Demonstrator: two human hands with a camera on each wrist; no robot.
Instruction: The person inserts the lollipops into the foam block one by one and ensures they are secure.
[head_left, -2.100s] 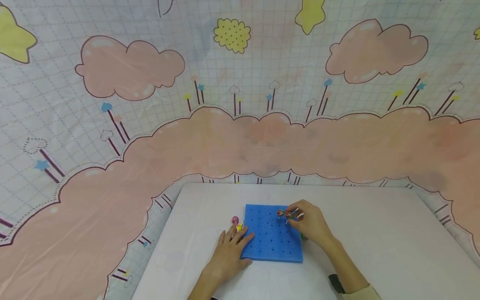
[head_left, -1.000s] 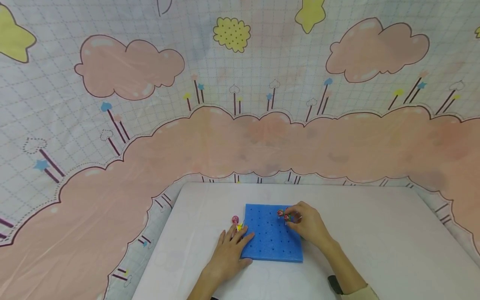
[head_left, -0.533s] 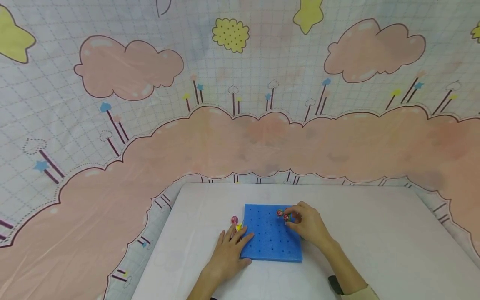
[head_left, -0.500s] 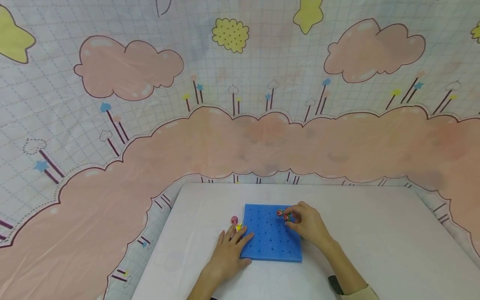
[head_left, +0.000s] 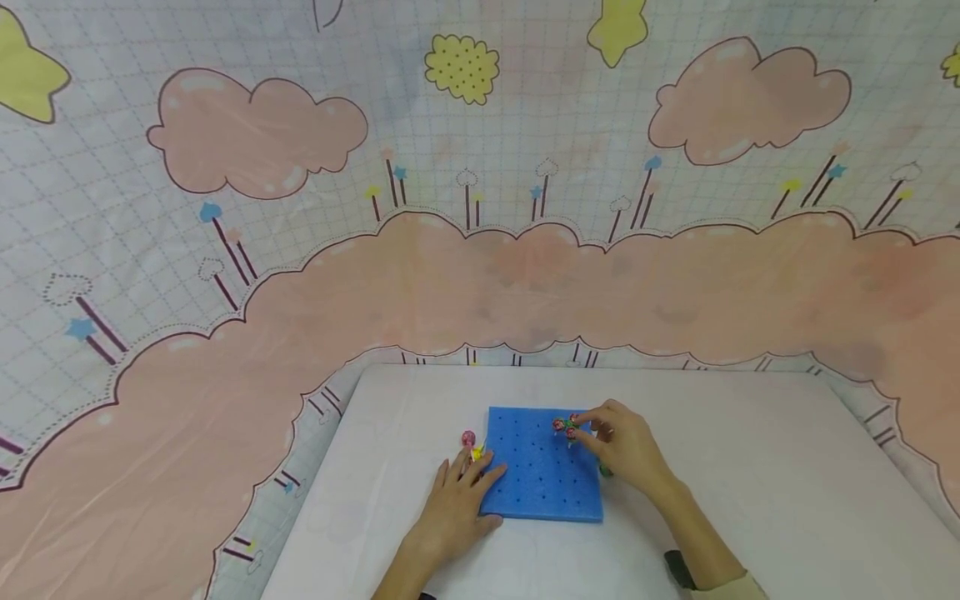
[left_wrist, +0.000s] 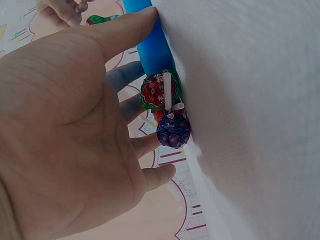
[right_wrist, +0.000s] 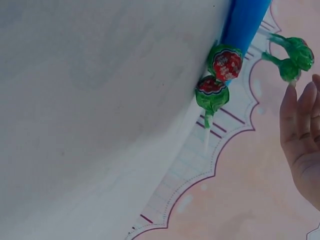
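A blue foam board (head_left: 525, 483) with rows of small holes lies on the white table. Over its left edge my left hand (head_left: 455, 508) rests with fingers spread. Close to those fingers are a pink-wrapped lollipop (head_left: 468, 437) and a yellow wrapper (head_left: 477, 453); the left wrist view shows a red-and-green lollipop (left_wrist: 159, 91) and a purple one (left_wrist: 173, 131) there. Toward the board's back right corner, a cluster of red-and-green lollipops (head_left: 558, 424) stands in the board. My right hand (head_left: 630, 446) is just right of them, thumb and forefinger apart, nothing visibly gripped.
Two more red-and-green lollipops (right_wrist: 212, 95) lie on the table beside the board's right side, mostly hidden by my right hand in the head view. A cloud-patterned backdrop (head_left: 480, 283) rises behind the table (head_left: 750, 467).
My right hand has drawn back slightly to the right from the lollipop cluster, its thumb and forefinger parting and showing more of the wrappers. My left hand stays put.
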